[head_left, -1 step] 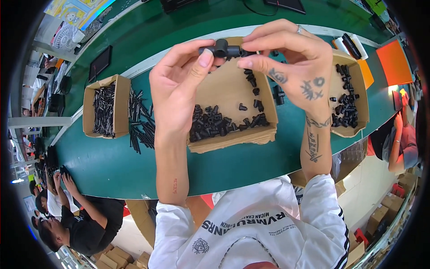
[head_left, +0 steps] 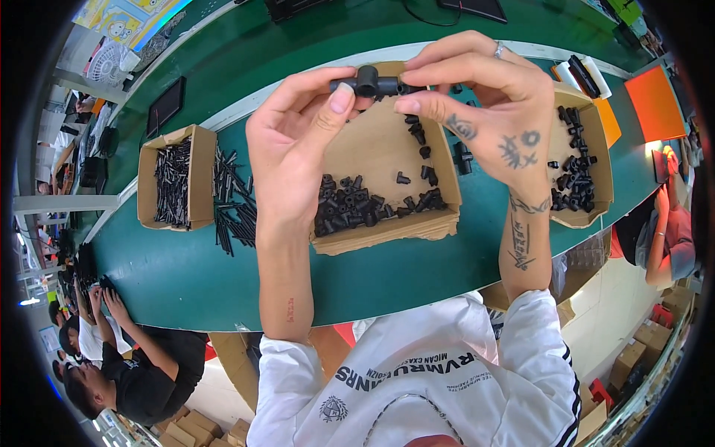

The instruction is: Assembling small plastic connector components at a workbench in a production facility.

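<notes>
Your left hand [head_left: 290, 141] had its thumb and fingers closed on one end of a black fitting [head_left: 366, 80] with a rounded collar; your right hand [head_left: 495, 108] pinched the other end between thumb and fingertips. The fitting lay roughly level between them, above the far part of a cardboard tray [head_left: 365, 149] holding small black pieces [head_left: 346, 208]. The step in hand looked like joining or aligning parts — whether they were fully seated, you could not tell from this view. The next move seemed to call for both grips steady and the ends in line. Farther out, a box of thin black rods [head_left: 173, 182] stood to your left — loose rods [head_left: 237, 223] beside it — and another box [head_left: 604, 171] to your right, all on a green table [head_left: 186, 276].
</notes>
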Demonstrator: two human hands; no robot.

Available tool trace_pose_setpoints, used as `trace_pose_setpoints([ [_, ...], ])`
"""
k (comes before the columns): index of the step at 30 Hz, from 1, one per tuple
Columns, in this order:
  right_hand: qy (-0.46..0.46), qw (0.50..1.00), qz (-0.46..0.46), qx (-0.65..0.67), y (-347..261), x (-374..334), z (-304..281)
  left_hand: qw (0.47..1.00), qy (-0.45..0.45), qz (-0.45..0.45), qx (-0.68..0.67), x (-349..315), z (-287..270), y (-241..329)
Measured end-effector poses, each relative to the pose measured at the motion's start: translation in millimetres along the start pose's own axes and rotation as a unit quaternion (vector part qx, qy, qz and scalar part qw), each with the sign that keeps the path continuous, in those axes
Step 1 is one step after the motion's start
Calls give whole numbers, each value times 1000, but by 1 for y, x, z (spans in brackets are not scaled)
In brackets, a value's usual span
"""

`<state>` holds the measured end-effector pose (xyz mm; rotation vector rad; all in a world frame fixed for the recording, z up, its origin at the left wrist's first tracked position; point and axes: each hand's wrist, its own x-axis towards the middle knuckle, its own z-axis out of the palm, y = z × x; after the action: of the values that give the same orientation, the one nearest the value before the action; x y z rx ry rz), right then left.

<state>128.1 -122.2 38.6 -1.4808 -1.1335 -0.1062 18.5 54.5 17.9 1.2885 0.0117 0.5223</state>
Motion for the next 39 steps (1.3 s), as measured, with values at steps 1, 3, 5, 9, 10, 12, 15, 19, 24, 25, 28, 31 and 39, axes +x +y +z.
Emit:
trace_pose_setpoints([
  [1,2,1000,2,-18,-2,-1,-1,999,-2,15,33,0,1,0],
  [3,5,999,6,-36,-6,-1,-3,999,0,31,42,0,3,0],
  [5,2,999,27,-46,-10,-1,-6,998,2,46,52,-1,5,-1],
  [9,-12,998,31,-58,-11,-1,-12,996,-4,65,63,-1,7,-2],
  [10,-12,998,37,-54,-11,-2,-12,996,-2,64,56,-1,7,-2],
  [12,-12,998,42,-51,-10,-2,-10,996,-3,62,57,-2,7,-4],
  [15,-15,998,37,-42,-7,-2,-5,997,-9,53,59,-2,6,-3],
  [19,10,999,23,22,-1,2,-3,997,-13,50,59,-2,5,-1],
  [24,-43,998,7,-39,-1,1,-10,995,-34,47,78,-2,2,3],
  [25,-45,998,8,-39,0,1,-9,993,-43,55,95,-2,2,4],
  [28,-51,998,16,-34,0,0,-10,983,-77,60,157,-2,-2,9],
  [31,-56,998,16,-25,-2,0,-5,983,-96,64,142,-1,-1,6],
  [39,-83,993,-71,-36,0,2,-3,996,-87,-12,33,-2,-5,3],
])
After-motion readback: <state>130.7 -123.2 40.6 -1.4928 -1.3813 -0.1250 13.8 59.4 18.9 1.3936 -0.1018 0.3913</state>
